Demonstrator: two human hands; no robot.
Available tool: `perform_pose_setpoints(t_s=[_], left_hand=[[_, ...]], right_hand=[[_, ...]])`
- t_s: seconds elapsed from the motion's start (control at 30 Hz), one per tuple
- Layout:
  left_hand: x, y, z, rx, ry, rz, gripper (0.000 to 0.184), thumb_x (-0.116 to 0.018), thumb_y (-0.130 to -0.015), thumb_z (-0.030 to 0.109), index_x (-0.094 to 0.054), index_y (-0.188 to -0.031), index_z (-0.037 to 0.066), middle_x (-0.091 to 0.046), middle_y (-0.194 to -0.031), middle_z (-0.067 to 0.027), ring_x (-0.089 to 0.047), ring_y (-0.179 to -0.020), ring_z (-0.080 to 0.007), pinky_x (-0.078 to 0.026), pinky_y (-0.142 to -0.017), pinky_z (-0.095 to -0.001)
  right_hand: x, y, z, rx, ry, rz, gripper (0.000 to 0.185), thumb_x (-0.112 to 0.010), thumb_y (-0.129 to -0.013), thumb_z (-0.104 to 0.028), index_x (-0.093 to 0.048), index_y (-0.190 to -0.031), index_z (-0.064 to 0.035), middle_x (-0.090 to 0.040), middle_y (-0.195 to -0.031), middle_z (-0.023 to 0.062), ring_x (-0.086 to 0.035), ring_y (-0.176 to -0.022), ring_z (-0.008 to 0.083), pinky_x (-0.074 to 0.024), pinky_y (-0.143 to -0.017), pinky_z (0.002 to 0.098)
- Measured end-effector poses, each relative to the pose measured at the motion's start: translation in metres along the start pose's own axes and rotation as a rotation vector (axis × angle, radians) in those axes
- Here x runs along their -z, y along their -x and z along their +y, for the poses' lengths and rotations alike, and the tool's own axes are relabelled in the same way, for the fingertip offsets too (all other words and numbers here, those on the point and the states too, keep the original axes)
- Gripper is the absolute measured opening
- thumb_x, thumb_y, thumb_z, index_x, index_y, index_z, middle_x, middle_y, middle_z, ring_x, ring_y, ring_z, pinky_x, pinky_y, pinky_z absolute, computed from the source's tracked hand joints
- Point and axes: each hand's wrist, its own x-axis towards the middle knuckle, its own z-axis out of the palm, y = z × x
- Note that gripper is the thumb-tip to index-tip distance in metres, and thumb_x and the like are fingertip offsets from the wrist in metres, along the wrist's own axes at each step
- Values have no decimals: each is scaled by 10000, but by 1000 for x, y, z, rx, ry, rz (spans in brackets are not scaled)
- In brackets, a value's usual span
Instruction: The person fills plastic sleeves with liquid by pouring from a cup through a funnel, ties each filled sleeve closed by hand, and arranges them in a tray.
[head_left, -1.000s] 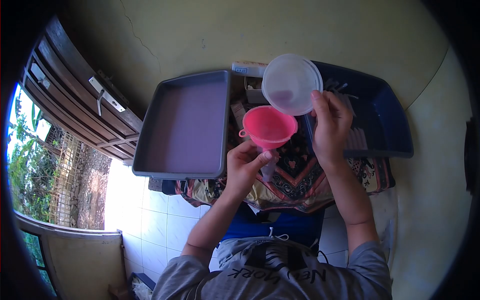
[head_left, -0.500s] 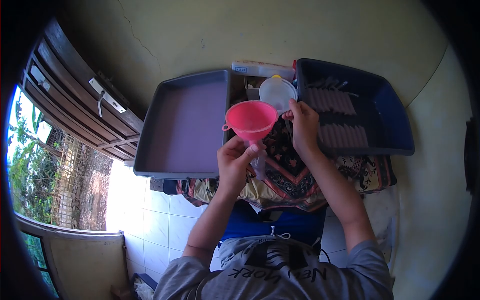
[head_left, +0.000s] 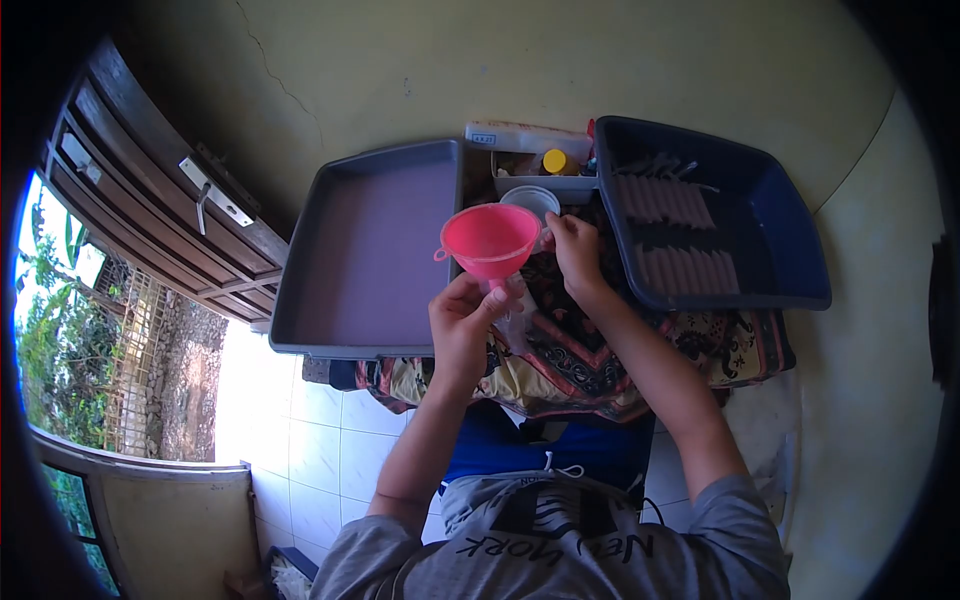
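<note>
My left hand (head_left: 463, 322) is closed around the narrow neck of a pink funnel (head_left: 490, 240), whose wide mouth faces up. A thin clear plastic bag (head_left: 515, 325) hangs at the spout, partly behind my fingers. Just right of the funnel, my right hand (head_left: 576, 255) pinches the near edge of a translucent whitish plastic cup (head_left: 530, 201). The funnel's rim hides the cup's lower part, and I cannot make out what is inside it.
Left stands a grey tray (head_left: 455, 170) with a flat purplish surface inside. A dark blue tray (head_left: 790, 240) on the right holds rows of slim filled packets (head_left: 685, 272). Behind are a grey box (head_left: 575, 190) and a yellow-capped container (head_left: 556, 162). A patterned cloth (head_left: 590, 370) lies underneath.
My right hand has moved left and slightly down, bringing the cup behind the funnel's rim and uncovering the yellow cap. The funnel has shifted slightly left.
</note>
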Motion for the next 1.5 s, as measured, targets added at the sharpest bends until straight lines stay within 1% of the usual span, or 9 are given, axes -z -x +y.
perform_pose_setpoints(t_s=[0.33,0.4,0.47,0.67,0.87,0.93,1.0,1.33,1.5], left_hand=[[-2,0,-2,6,-47,-2,186,-657,-853,90,-614,-995,-22,-674,-886,-100,-636,-779,-152,-492,-732,-268],[-4,0,-1,30,-94,3,204,-663,-855,107,-617,-1011,-17,-674,-892,-93,-636,-800,-134,-490,-720,-235],[-5,-1,-1,44,-134,8,207,-661,-858,102,-618,-1020,-20,-674,-900,-92,-636,-807,-128,-489,-713,-226],[-19,-9,-4,-17,-190,-30,175,-638,-869,59,-630,-1016,-36,-679,-888,-96,-638,-801,-121,-495,-707,-230],[-13,-15,-6,24,-183,68,152,-629,-876,58,-635,-985,-47,-682,-861,-104,-639,-789,-125,-500,-742,-243],[-12,-13,-5,14,-197,86,152,-629,-877,60,-634,-982,-49,-681,-863,-106,-638,-786,-125,-501,-747,-244],[-15,-12,-2,-28,-213,90,138,-637,-871,59,-642,-956,-49,-683,-868,-101,-632,-784,-120,-499,-746,-241],[-12,-9,3,-108,-153,71,71,-648,-840,5,-651,-890,-45,-639,-886,-69,-581,-834,-115,-451,-763,-239],[-9,-12,2,-224,-388,-24,53,-678,-802,-14,-666,-852,-30,-607,-898,-61,-559,-838,-113,-439,-754,-239]], right_hand=[[23,16,-19,-221,127,-40,321,-550,-941,-290,-523,-717,-63,-534,-607,6,-552,-551,99,-458,-541,232],[18,32,-35,163,-13,-49,284,-563,-934,-294,-544,-849,-24,-589,-813,92,-566,-622,109,-452,-546,243],[-3,60,-77,506,-150,-43,327,-607,-906,-309,-526,-987,-3,-525,-1120,182,-614,-867,193,-500,-685,289],[0,72,-138,1069,425,-378,312,-701,-836,-255,-551,-939,-1,-407,-1323,216,-554,-1112,303,-473,-913,383],[-7,55,-120,810,35,-45,249,-701,-829,-155,-540,-899,22,-479,-1218,215,-574,-1049,311,-475,-885,396],[-7,35,-98,834,54,-8,218,-681,-840,-147,-550,-891,19,-516,-1151,204,-580,-1006,311,-476,-849,388],[-7,15,-74,923,478,21,191,-666,-846,-156,-568,-876,6,-534,-1121,196,-573,-994,328,-466,-844,383],[-4,-5,-13,957,815,-13,174,-601,-786,-39,-610,-957,-7,-524,-1172,203,-512,-1109,385,-398,-966,421],[4,40,-57,697,406,-190,263,-553,-786,-35,-599,-1041,11,-570,-1132,198,-555,-1088,320,-417,-952,357]])
